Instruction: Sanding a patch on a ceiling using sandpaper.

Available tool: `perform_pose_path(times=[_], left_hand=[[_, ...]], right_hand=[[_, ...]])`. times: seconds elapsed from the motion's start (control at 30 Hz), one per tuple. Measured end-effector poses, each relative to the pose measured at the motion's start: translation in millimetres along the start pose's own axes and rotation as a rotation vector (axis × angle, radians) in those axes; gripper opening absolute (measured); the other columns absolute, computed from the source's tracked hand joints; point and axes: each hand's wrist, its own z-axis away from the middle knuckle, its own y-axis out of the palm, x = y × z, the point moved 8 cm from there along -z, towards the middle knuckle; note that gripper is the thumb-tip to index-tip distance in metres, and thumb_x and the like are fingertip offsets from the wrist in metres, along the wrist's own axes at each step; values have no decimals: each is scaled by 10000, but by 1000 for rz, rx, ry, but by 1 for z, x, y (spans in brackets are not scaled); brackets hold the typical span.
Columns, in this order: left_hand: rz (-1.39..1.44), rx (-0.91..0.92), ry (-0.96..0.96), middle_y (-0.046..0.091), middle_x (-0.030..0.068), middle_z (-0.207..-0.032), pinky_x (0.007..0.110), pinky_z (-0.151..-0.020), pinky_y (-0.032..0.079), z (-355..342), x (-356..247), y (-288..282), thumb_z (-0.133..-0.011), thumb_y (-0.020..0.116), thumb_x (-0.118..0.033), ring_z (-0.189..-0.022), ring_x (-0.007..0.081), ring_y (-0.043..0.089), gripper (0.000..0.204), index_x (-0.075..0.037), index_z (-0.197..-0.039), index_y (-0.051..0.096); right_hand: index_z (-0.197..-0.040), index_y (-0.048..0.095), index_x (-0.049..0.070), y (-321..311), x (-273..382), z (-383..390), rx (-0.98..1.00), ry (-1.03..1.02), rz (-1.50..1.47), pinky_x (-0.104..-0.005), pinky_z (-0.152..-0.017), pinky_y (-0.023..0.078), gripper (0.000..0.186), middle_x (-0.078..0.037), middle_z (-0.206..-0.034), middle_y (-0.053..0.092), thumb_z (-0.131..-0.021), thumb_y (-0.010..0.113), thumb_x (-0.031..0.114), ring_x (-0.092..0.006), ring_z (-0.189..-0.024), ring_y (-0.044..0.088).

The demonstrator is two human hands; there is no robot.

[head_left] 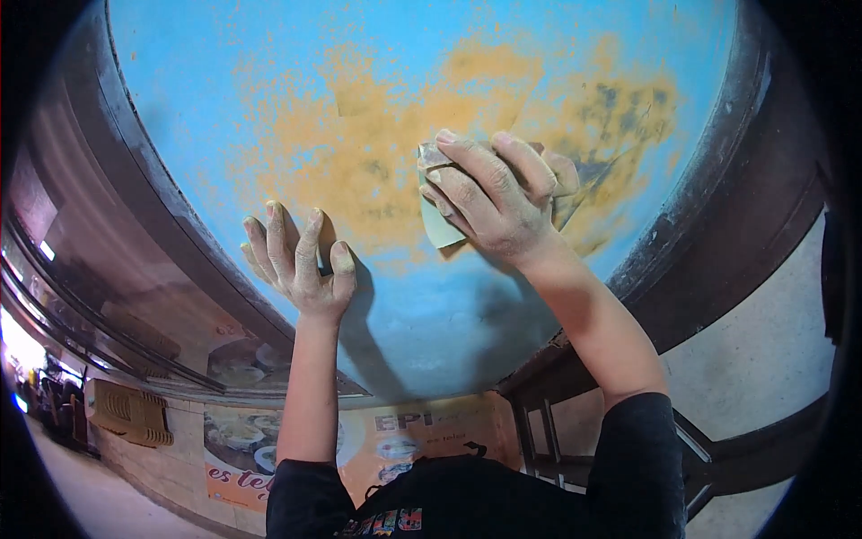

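In front of me is a blue painted wall [404, 323] with a wide worn patch [377, 135] where an orange-tan layer and some grey spots show through. My right hand [503, 193] presses a folded sheet of sandpaper [438, 220], pale green on its visible side, against the right part of that patch. Its fingers curl over the sheet's upper edge. Lower and to the left, my left hand [301, 265] has its fingers spread, the tips at or close to the blue surface, holding nothing. Pale dust coats both hands.
Dark wooden frames [718, 242] border the wall on the right, with another dark frame [144, 153] and glass panes on the left. Below hang printed banners [359, 440] with food pictures. A tan slatted plastic object [128, 413] stands at the lower left.
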Motion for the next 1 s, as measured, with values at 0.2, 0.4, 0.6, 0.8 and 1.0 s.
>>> perform_pose_path(times=[0.2, 0.4, 0.6, 0.8, 1.0], left_hand=[[17, -21, -8, 421, 147, -1449, 495, -1147, 109, 13, 9, 7, -894, 542, -338, -1421, 344, 244, 364, -150, -1192, 636], [56, -19, -19, 417, 143, -1454, 496, -1148, 119, 2, 17, -51, -856, 554, -289, -1420, 345, 247, 373, -167, -1200, 629], [49, -14, -22, 409, 137, -1464, 499, -1147, 117, -21, 26, -112, -848, 559, -281, -1422, 344, 245, 382, -173, -1208, 627], [45, 2, -54, 439, 108, -1442, 478, -1165, 93, -68, 59, -230, -868, 534, -328, -1413, 346, 262, 339, -247, -1174, 652], [2, 5, -54, 432, 111, -1451, 479, -1160, 102, -124, 82, -308, -855, 547, -321, -1407, 350, 275, 361, -246, -1192, 649]], right_hand=[[-963, 667, 147, -5, 8, -11, 59, -113, -18, -297, -914, 368, 204, 31, -1124, 658, -806, 712, 270, -162, -1010, 531], [-931, 652, 159, -40, 41, -44, 156, -106, -61, -314, -909, 382, 222, 25, -1174, 627, -774, 740, 288, -185, -1029, 506], [-937, 640, 198, -71, 74, -77, 206, -150, 13, -387, -971, 341, 185, 26, -1248, 588, -845, 652, 357, -204, -1150, 486], [-945, 643, 201, -122, 147, -161, 330, -95, 11, -426, -1011, 260, 589, -42, -1368, 515, -816, 447, 741, -227, -1210, 429], [-1053, 610, 226, -145, 183, -230, 385, -122, -43, -526, -1104, 58, 770, -68, -1412, 461, -716, 370, 876, -258, -1309, 371]])
